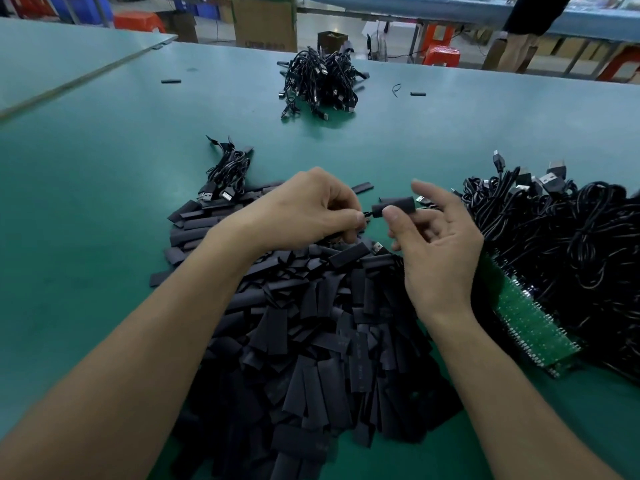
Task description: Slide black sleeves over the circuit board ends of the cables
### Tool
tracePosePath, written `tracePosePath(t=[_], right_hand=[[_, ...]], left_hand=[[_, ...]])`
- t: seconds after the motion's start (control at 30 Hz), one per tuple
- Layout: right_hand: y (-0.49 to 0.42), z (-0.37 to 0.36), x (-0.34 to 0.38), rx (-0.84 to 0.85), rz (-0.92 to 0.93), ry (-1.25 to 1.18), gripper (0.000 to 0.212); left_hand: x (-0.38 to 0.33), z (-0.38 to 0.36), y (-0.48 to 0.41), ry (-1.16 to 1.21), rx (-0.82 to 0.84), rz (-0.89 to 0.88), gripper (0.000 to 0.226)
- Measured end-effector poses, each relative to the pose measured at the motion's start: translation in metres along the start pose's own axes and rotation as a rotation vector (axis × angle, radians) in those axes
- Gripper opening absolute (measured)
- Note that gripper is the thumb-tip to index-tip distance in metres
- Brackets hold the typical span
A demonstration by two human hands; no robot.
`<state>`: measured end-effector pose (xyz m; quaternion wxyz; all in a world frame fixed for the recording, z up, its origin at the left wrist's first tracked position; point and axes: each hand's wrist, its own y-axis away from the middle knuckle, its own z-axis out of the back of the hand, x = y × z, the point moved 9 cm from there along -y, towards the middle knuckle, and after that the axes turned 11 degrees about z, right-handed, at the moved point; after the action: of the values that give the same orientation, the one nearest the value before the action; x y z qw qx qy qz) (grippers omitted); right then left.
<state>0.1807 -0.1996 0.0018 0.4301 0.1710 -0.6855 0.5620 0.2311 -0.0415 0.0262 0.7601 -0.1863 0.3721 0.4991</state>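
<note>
Green table [86,188] | sleeves [311,341] heaped | boxes [265,22] behind (cardboard, probably) | red stools [441,55]

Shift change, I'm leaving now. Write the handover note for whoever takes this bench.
Left hand pinches a cable just behind its sleeve; right hand holds that sleeve between thumb and fingers. Its board is out of sight, apparently covered.
Loose sleeves lie nearest you; unsleeved cables with green boards lie right.
To do: sleeve that heap. Small bundle at left looks done.

Black sleeves [311,341]; black cables [571,237]; green circuit boards [530,317]; teal table [86,202].
</note>
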Motion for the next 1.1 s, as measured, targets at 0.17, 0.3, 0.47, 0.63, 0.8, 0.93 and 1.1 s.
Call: tracePosePath(t=[0.17,0.3,0.47,0.63,0.8,0.93,1.1], right_hand=[[0.001,0.001,-0.001,-0.054,0.001,-0.044,0.032],[0.001,-0.003,-0.005,-0.034,-0.012,-0.074,0.033],[0.002,-0.006,-0.008,-0.014,-0.025,-0.097,0.034],[0.002,-0.006,-0.009,-0.025,-0.06,-0.124,0.026],[0.002,0.0,-0.009,-0.06,-0.069,-0.095,0.013],[0.0,0.004,-0.004,-0.074,-0.054,-0.06,0.014],[0.003,-0.001,0.002,0.033,0.011,0.229,0.04]], left_hand=[[-0.002,-0.002,-0.001,0.025,-0.027,-0.022,0.018],[-0.005,-0.004,-0.002,0.036,-0.055,-0.048,0.018],[-0.006,-0.006,-0.001,0.05,-0.063,-0.056,0.019],[-0.001,-0.009,-0.003,0.015,-0.041,-0.015,0.017],[0.006,-0.014,-0.002,-0.023,0.077,0.047,0.022],[0.01,-0.005,-0.001,-0.102,0.034,0.067,0.028],[0.016,0.035,-0.002,-0.078,-0.341,0.067,0.028]])
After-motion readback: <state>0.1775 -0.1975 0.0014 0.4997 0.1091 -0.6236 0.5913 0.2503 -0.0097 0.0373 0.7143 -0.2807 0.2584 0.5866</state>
